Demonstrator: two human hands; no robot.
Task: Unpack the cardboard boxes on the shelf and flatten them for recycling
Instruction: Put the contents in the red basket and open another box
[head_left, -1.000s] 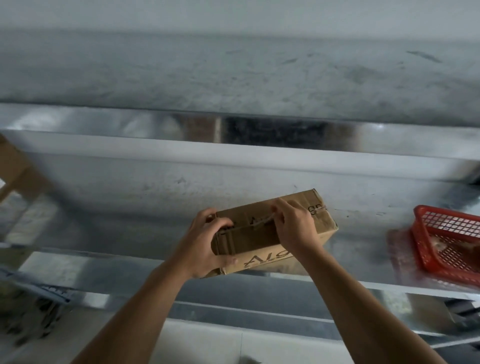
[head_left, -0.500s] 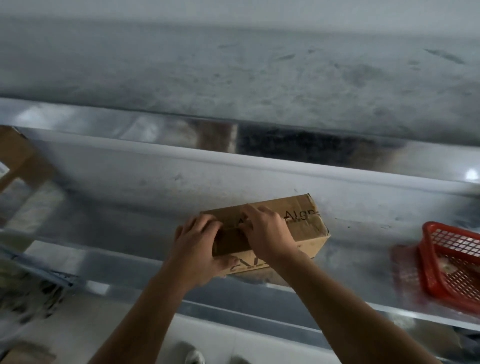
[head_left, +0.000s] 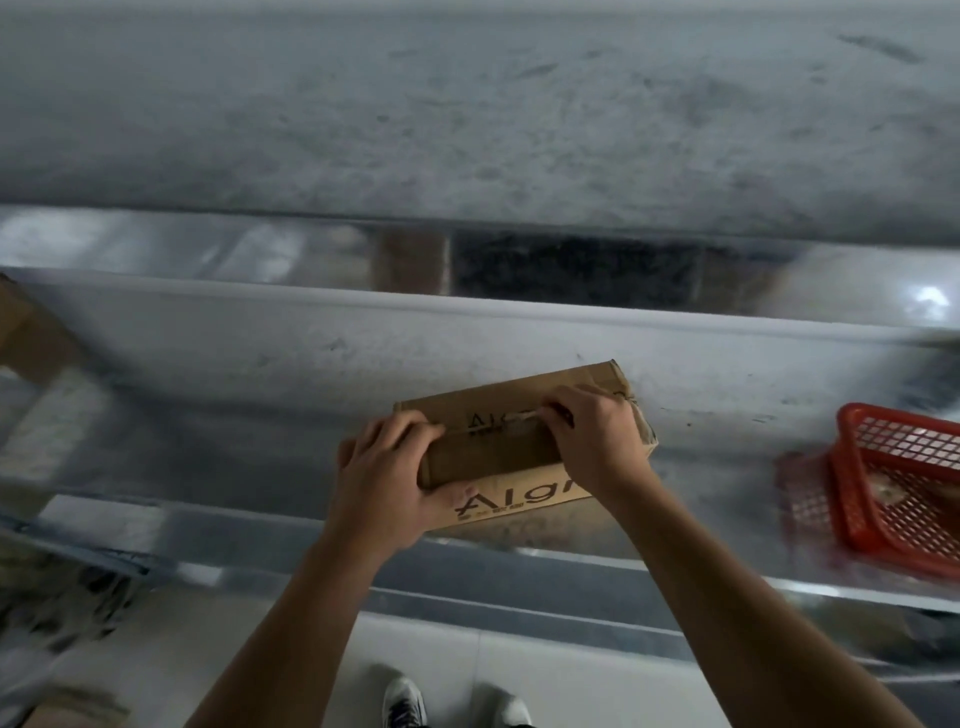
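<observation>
Our left hand grips the brown cardboard box; our right hand, fingers pinching what looks like tape, has pulled it sideways, so opening has begun.

The box is looking like dull brown cardboard. The shelf is shining like smooth metal. The red basket is looking like shiny plastic mesh.

Scuffed grey wall behind a shiny metal shelf; pale tiled floor lies below.
</observation>
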